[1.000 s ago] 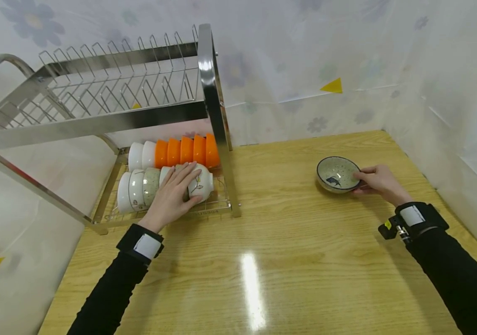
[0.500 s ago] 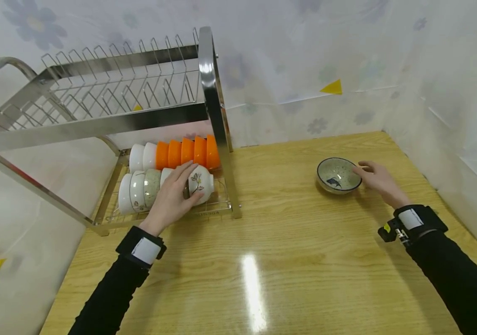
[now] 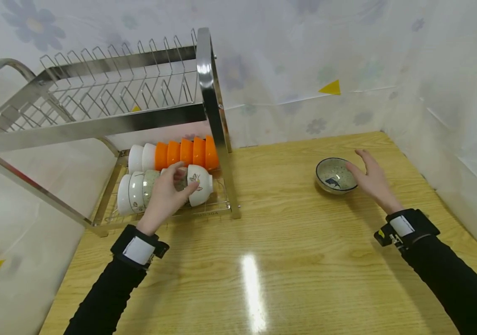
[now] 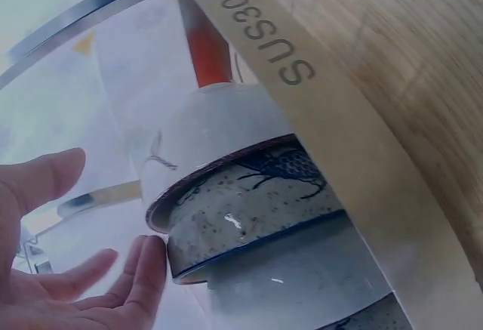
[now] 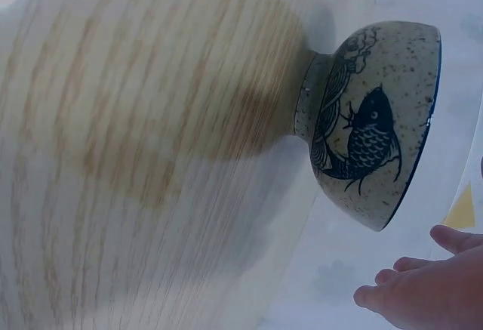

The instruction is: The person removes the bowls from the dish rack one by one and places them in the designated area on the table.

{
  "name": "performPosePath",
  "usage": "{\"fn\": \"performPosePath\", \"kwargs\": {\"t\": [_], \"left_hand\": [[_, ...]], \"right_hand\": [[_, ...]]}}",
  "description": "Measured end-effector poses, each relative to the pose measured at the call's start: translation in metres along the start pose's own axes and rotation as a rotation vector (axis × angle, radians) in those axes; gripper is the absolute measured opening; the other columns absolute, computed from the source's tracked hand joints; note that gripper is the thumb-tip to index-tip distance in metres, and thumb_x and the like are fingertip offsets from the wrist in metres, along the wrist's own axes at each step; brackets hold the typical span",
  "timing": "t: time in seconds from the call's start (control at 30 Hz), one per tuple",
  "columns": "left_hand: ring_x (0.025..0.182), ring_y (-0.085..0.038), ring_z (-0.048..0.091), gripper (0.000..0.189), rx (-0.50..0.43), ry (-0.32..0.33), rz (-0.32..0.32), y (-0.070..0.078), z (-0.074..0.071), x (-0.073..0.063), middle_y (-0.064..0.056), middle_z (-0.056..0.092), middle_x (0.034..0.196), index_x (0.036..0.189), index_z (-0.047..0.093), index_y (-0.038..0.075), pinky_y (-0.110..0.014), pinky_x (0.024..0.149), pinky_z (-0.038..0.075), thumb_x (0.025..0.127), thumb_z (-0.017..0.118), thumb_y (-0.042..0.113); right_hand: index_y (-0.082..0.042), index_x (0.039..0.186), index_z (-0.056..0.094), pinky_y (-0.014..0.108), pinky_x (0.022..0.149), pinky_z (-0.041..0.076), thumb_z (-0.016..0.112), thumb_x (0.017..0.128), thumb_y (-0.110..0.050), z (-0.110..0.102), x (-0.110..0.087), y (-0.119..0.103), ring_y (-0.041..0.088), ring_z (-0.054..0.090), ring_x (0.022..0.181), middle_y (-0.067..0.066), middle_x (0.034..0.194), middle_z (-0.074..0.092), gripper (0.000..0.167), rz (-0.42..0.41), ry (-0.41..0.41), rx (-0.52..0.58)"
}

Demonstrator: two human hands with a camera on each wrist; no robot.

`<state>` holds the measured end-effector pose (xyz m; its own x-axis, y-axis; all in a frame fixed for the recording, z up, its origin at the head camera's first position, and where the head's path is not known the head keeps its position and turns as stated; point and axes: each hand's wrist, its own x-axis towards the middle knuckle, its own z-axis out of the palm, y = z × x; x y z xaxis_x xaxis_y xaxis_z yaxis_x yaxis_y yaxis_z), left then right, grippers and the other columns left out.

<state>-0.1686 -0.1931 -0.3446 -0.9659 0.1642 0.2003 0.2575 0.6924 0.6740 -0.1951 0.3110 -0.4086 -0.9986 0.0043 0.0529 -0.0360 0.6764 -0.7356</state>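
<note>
My left hand (image 3: 165, 195) reaches over the front row of bowls on the rack's lower tier, fingers and thumb spread apart. Its fingertips come right up to the rim of a speckled bowl (image 4: 241, 209) with a blue fish, which nests against a white bowl (image 3: 199, 185) with a floral print at the row's right end. A second speckled bowl (image 3: 331, 177), dark-rimmed with a blue fish on its side (image 5: 377, 126), stands upright on the table. Just right of it, my right hand (image 3: 373, 179) is spread, holding nothing, the thumb overlapping the rim in the head view.
A steel dish rack (image 3: 138, 121) stands at the left, its upper tier of wire slots above the bowls. Behind the front row lie several orange bowls (image 3: 186, 153) and white bowls (image 3: 141, 157) on their sides. The wooden table (image 3: 288, 260) meets papered walls at back and right.
My right hand has let go of the speckled bowl and drawn slightly away, fingers spreading. My left hand has lifted off the white floral bowl and shifted slightly left, its fingers opening.
</note>
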Motion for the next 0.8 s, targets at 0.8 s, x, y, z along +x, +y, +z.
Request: {"fn": "performPosePath", "kwargs": {"t": [0.8], "left_hand": [[0.121, -0.039, 0.064, 0.058, -0.182, -0.197, -0.328, 0.008, -0.021, -0.001, -0.026, 0.051, 0.146, 0.148, 0.041, -0.001, -0.05, 0.103, 0.055, 0.101, 0.059, 0.028]], "right_hand": [[0.002, 0.159, 0.02, 0.075, 0.118, 0.009, 0.039, 0.108, -0.042, 0.006, -0.003, -0.001, 0.053, 0.001, 0.153, 0.03, 0.167, 0.0, 0.07, -0.029, 0.002, 0.056]]}}
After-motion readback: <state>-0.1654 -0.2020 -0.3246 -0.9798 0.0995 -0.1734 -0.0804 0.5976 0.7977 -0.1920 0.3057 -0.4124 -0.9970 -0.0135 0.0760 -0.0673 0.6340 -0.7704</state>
